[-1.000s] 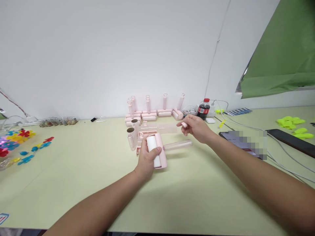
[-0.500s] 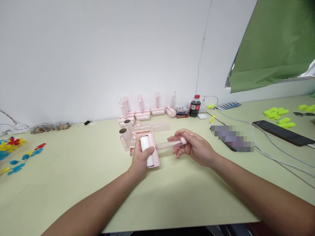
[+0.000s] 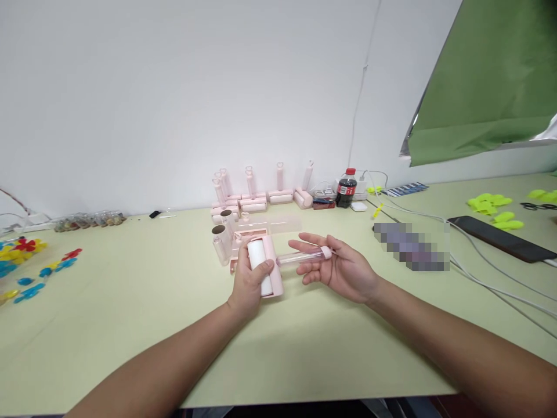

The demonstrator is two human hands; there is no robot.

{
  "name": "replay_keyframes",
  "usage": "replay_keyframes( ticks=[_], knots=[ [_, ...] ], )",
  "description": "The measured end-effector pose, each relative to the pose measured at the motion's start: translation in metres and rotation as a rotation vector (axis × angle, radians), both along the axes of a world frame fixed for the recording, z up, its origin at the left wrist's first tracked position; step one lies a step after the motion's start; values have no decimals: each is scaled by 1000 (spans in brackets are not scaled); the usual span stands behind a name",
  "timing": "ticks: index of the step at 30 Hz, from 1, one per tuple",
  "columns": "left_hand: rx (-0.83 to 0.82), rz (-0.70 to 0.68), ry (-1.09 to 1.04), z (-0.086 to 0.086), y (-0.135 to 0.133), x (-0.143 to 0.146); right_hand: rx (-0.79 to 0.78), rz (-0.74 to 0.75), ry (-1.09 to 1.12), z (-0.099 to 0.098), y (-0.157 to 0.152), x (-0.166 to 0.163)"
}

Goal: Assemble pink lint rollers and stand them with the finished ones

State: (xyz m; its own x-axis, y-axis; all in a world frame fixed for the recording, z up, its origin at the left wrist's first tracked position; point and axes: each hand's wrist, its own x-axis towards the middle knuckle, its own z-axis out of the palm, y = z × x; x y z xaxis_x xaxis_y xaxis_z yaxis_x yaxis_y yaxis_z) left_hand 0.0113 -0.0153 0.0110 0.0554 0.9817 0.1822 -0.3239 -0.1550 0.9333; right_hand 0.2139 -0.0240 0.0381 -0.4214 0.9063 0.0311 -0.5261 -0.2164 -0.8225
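My left hand [image 3: 251, 277] is closed around the pink head of a lint roller [image 3: 275, 273], thumb across its front beside the white sticky roll [image 3: 260, 264]. The roller lies sideways, its clear handle [image 3: 300, 256] pointing right. My right hand [image 3: 343, 270] is around the handle's pink end cap, fingers spread apart and palm turned toward it. Its thumb lies close to the cap; whether it touches cannot be made out. Behind the left hand stand two clear-pink cylinders with brown cores [image 3: 221, 244], and an open pink roller part [image 3: 250, 234] is partly hidden.
Several pink lint rollers [image 3: 281, 196] stand upright along the wall. A cola bottle [image 3: 346, 188] is right of them, near chargers and white cables [image 3: 483, 284]. A dark phone [image 3: 500, 237] and yellow-green pieces [image 3: 487, 203] lie at right, colourful plastic pieces [image 3: 30, 290] at left.
The fingers of my right hand have stretched out and spread further along the handle, and the palm has opened. My left hand keeps the roller head in nearly the same place.
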Motion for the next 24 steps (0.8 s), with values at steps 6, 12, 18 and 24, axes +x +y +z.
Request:
replay_keyframes(
  ticks=[6,12,18,24],
  knots=[
    [-2,6,5,-1,-3,1,-10,-38,12,-6,2,-3],
    [-22,71,15,-9,-8,8,97,-161,-24,-17,3,-7],
    [-11,88,44,-7,-15,12,181,-201,-38,-16,1,-9],
    [-3,43,180,10,-12,11,182,-173,-14,-4,1,-4]
  ],
)
